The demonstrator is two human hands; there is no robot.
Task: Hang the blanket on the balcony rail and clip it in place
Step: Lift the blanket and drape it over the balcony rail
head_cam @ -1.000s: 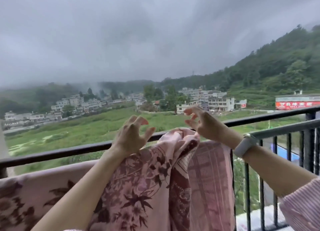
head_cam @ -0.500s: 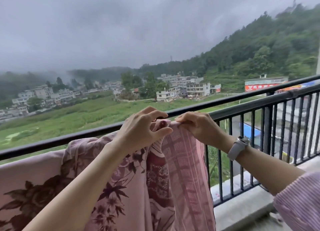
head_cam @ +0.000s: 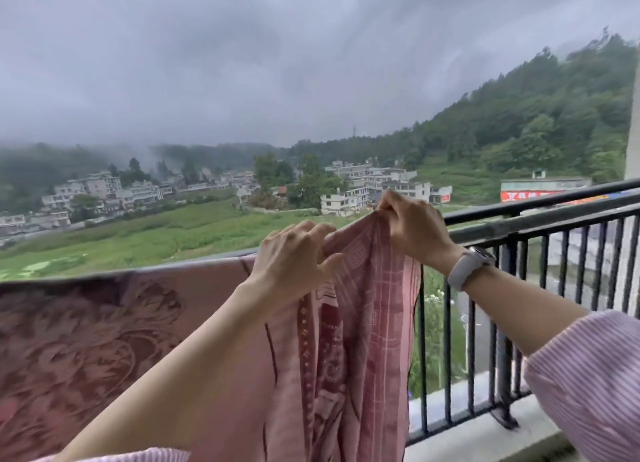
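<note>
Head view shows both your hands raised at the top of the pink patterned blanket (head_cam: 214,340); your left hand (head_cam: 294,254) has its fingers curled down over the upper edge of the cloth, thumb tucked against the near side, gripping a bunched fold; your right hand (head_cam: 412,226) sits just beside it, a little higher, and pinches the gathered corner of the blanket between fingertips and thumb, lifting that corner clear above the rail (head_cam: 540,219). Between your two hands the fabric is drawn up into a taut ridge; below them it hangs in long vertical folds on the near side of the balusters. To the outside of your left hand the blanket lies draped along the rail, covering it all the way to the frame edge, its dark floral print facing you. To the outside of your right hand the black rail is bare, its upright bars (head_cam: 519,306) running down to the concrete ledge (head_cam: 485,434). A pale watch (head_cam: 467,266) is strapped to your right wrist; a striped pink sleeve (head_cam: 588,382) covers that forearm nearer your body. Beyond your hands lie green fields, a cluster of white buildings (head_cam: 374,188), a wooded hillside and heavy grey cloud.
</note>
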